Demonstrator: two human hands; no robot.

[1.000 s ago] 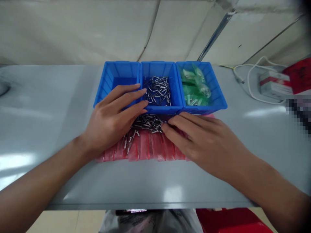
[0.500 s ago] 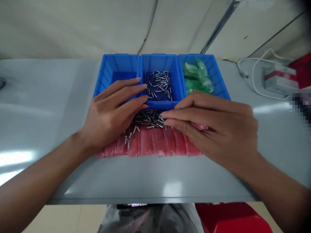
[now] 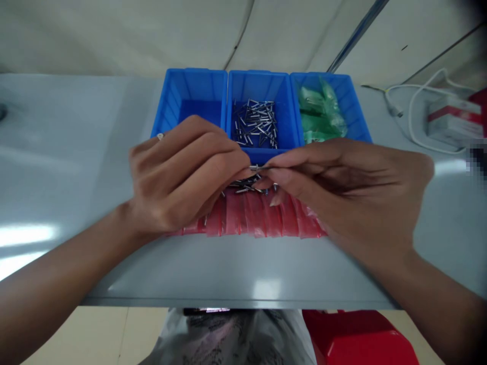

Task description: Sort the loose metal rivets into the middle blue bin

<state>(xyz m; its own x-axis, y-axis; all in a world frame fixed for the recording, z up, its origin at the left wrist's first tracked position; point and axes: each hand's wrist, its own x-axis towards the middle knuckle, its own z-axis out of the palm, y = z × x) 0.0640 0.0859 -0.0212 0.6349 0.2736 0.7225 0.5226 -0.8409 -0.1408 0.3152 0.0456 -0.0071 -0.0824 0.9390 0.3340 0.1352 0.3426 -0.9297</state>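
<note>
Between the fingertips of both hands is a thin metal blind rivet. My left hand is closed, its thumb and fingers pinched at the rivet's left end. Thumb and forefinger of my right hand pinch the other end, and its remaining fingers curl below. Just under the fingertips lies a pile of blind rivets, partly hidden by both hands. The pile rests on a row of overlapping pink plastic bags.
Three blue bins stand behind the hands. The middle bin contains loose rivets, the right bin green plastic bags, and the left bin shows a bare floor. A white cable and a red-and-white box are at right.
My left hand, spread over the bin edge before, has closed at the rivet. My right hand has lifted from the pile with a rivet and met it. The view has shifted slightly.
</note>
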